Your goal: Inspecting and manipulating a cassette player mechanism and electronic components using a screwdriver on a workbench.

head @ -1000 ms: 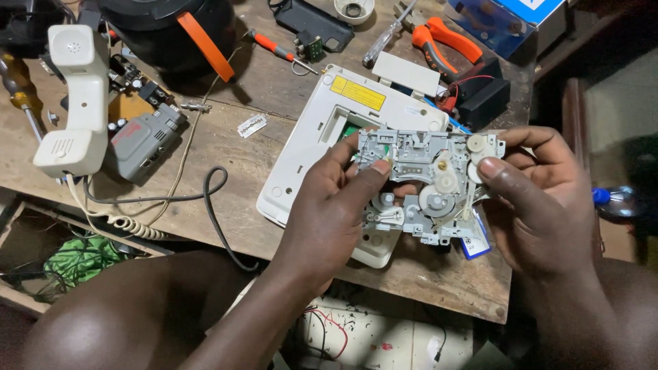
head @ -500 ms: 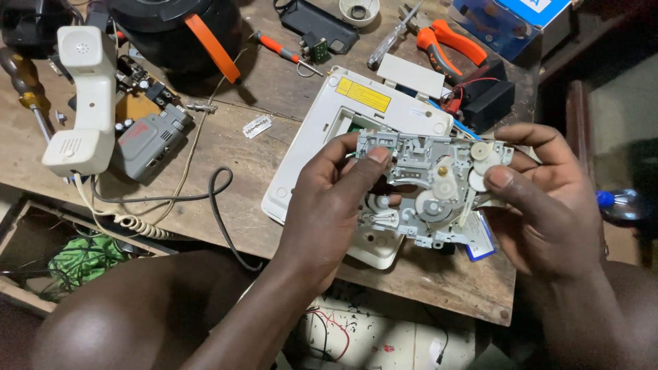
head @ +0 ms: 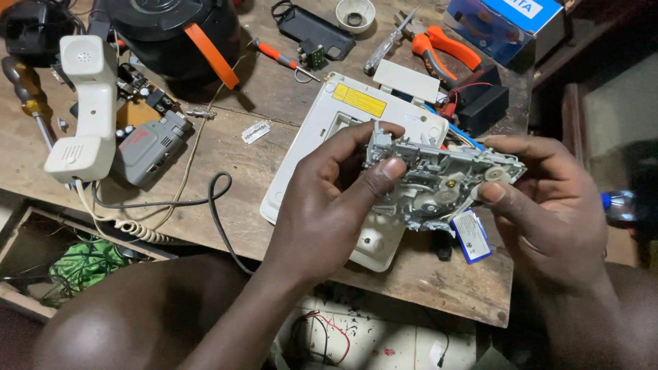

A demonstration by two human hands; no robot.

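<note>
Wooden workbench [head: 274, 147] cluttered | blue box [head: 504, 27] at far corner | yellow label [head: 360, 101] on white casing [head: 322, 154] | grey mechanism [head: 439, 181] clamped between left hand [head: 329, 205] and right hand [head: 548, 205]

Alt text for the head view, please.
Two bare hands, left and right, hold a grey geared mechanism over a white plastic casing on a cluttered wooden bench; a white telephone handset lies left.

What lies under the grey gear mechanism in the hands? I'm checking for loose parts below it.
Under the grey gear mechanism, held by the left hand and right hand, lies a white plastic casing on the wooden table. The casing's middle is covered.
</note>
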